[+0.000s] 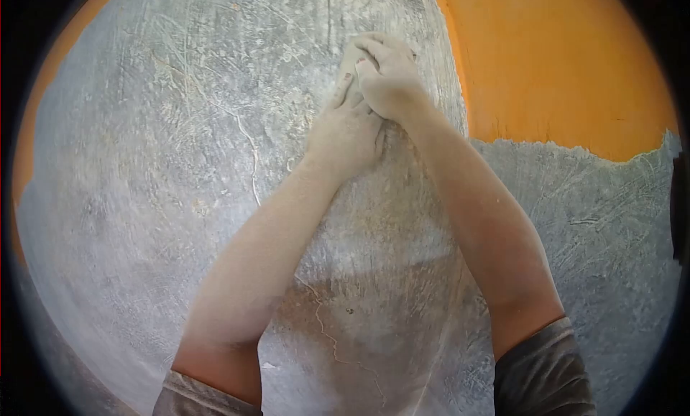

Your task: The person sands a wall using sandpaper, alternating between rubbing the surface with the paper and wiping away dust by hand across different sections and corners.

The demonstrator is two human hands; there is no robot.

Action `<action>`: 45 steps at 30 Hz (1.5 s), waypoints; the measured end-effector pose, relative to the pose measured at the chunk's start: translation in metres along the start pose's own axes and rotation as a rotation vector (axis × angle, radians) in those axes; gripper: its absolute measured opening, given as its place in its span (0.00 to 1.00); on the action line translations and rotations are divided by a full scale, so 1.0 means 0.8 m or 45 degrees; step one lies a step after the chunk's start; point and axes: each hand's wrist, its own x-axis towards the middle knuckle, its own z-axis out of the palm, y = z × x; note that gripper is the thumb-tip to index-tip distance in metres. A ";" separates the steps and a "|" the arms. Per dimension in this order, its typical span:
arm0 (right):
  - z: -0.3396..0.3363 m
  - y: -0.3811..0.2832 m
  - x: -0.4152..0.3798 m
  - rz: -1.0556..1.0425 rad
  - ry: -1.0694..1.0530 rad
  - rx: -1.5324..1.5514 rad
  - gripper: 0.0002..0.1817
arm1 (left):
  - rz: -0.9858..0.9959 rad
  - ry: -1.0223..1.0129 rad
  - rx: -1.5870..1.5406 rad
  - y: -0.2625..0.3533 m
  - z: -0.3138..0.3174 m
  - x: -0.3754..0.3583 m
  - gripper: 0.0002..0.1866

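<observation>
My left hand (346, 137) presses against a rough grey wall (180, 150), its fingers reaching up beneath the other hand. Over those fingers sits my right hand (394, 80), curled closed with the thumb bent in. Pale dust coats both hands and forearms. Something flat and dust-coloured (350, 62) seems to lie under the fingers at the upper left, pressed to the wall; its kind cannot be made out. The hands cover most of it.
Scratches and a thin raised crack (253, 154) run down the wall surface. An orange painted area (553, 64) with a ragged lower edge fills the upper right. Another orange strip borders the far left. A shadow falls on the wall between my forearms.
</observation>
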 end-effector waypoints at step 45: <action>0.011 0.012 0.005 -0.058 -0.136 -0.657 0.46 | -0.303 0.022 -0.014 -0.087 -0.041 -0.047 0.34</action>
